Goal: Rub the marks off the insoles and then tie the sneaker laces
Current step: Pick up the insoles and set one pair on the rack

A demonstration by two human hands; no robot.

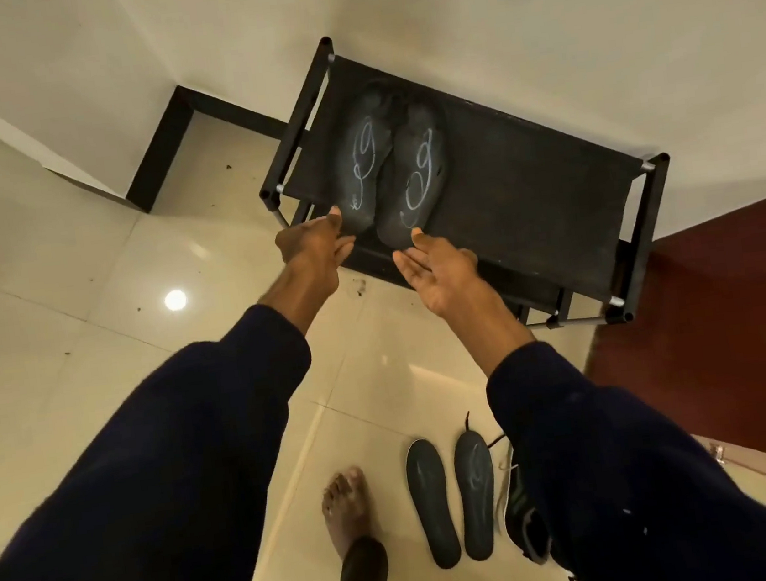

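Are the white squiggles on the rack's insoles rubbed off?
Not off: white loops show on left insole and right insole atop the rack.

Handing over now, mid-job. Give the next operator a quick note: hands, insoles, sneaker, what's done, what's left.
Left hand at the heel of the left rack insole; grip unclear. Right hand open, palm up, fingertips at the heel of the right rack insole.
Both lie on the shoe rack, white marks plain. Two floor insoles beside a sneaker, faint marks showing.
Done: nothing visibly finished. Left: rub marks, tie the loose laces.
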